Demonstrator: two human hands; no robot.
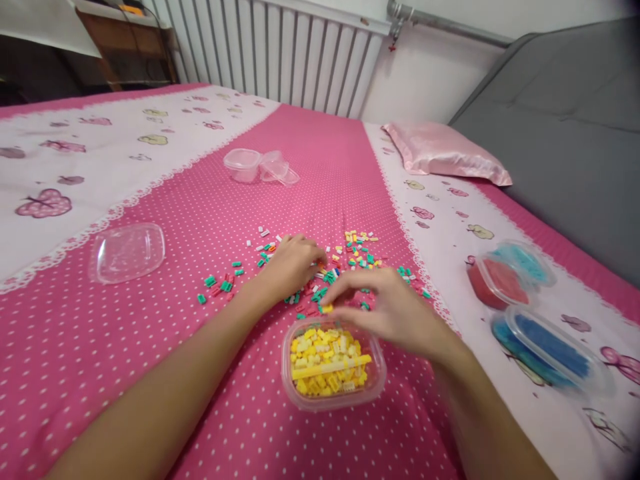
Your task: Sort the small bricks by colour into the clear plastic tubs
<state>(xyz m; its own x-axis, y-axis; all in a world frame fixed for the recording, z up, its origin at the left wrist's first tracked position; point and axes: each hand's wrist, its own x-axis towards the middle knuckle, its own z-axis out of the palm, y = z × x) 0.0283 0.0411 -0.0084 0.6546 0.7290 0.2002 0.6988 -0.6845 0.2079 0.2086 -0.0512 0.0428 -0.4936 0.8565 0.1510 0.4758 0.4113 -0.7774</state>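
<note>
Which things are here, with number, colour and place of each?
Loose bricks: many, mixed colours, middle
Open box: one, transparent, front, holding yellow bricks
Plastic piece: one, transparent, left
Rear containers: several pieces, transparent, behind bricks
Filled boxes: at least two, red, blue, teal, right
Pillow: one, pink, right rear
Bedspread: one, pink and white, underneath
Radiator: one, white, wall
Pipe: one, grey, wall
Headboard: one, grey, right
Wooden furniture: one, brown, upper left
Left hand: one, at loose bricks
Right hand: one, pinching yellow brick near box
</note>
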